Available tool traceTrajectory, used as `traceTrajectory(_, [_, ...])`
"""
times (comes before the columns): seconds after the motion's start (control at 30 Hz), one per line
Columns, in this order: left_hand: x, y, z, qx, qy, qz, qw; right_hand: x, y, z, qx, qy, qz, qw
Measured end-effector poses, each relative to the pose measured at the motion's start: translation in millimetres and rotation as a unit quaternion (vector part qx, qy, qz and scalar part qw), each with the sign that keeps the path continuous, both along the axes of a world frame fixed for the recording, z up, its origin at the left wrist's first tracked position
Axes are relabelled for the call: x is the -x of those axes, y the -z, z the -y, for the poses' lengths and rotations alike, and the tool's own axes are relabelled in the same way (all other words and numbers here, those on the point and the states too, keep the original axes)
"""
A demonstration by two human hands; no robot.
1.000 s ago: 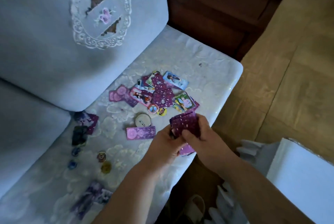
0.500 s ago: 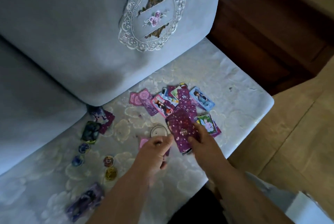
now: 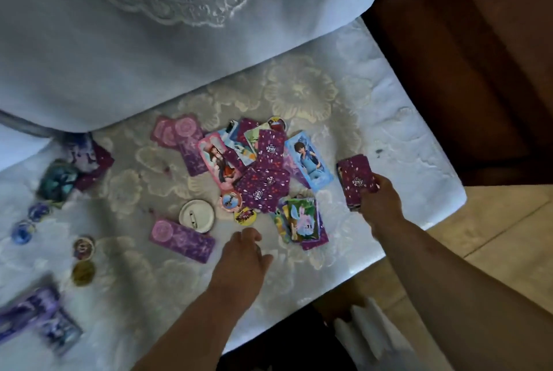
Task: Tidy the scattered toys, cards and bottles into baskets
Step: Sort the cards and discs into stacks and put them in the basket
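At the near right of the pale embossed sofa seat point(image 3: 374, 95), the right hand point(image 3: 381, 206) curls its fingers round a thick stack of purple speckled cards point(image 3: 357, 180). The left hand point(image 3: 239, 254) hovers loosely curled, apparently empty. Held at one end only, the slick stack could fan out and spill over the seat edge just beside it. The loose heap of purple and picture cards point(image 3: 266, 173) lies just beyond the left fingertips, left of the held stack.

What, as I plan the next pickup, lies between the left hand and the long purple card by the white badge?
Nothing visible. The left hand is right of the long purple card, bare seat cover between them; the white badge sits at its far edge.
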State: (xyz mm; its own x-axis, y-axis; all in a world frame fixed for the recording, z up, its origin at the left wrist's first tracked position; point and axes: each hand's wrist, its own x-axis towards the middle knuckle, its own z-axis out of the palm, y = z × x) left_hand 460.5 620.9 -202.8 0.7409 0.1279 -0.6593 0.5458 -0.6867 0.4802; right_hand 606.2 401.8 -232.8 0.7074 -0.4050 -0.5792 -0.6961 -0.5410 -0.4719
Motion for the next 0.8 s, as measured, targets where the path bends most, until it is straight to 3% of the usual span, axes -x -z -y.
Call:
traceTrajectory(0.1, [-2.3, 19.8, 8.0, -0.077, 0.052, 0.029, 0.995, -3.8, 12.7, 11.9, 0.123, -0.126, -0.066, 0.982])
traceTrajectory(0.17, [-2.3, 31.1, 9.2, -0.122, 0.1, 0.029, 0.987, 1.9, 6.6, 8.5, 0.182, -0.166, -0.02, 0.969])
traceTrajectory(0.27, [1.7, 42.6, 11.0, -0.178, 0.165, 0.061, 0.968, 27.2, -4.6, -7.3, 0.116, -0.224, 0.069, 0.965])
traceTrajectory(0.37, [10.7, 51.2, 7.7, -0.206, 0.222, 0.118, 0.946, 53.3, 6.0, -31.1, 0.089, -0.329, -0.03, 0.939])
traceTrajectory(0.53, [34.8, 61.3, -4.6, -0.16, 0.245, 0.134, 0.947, 73.0, 19.4, -70.5, 0.13, -0.297, -0.041, 0.945])
traceTrajectory(0.8, [43.1, 53.4, -17.4, -0.082, 0.228, 0.092, 0.966, 82.4, 21.3, -97.5, 0.073, -0.299, -0.039, 0.951])
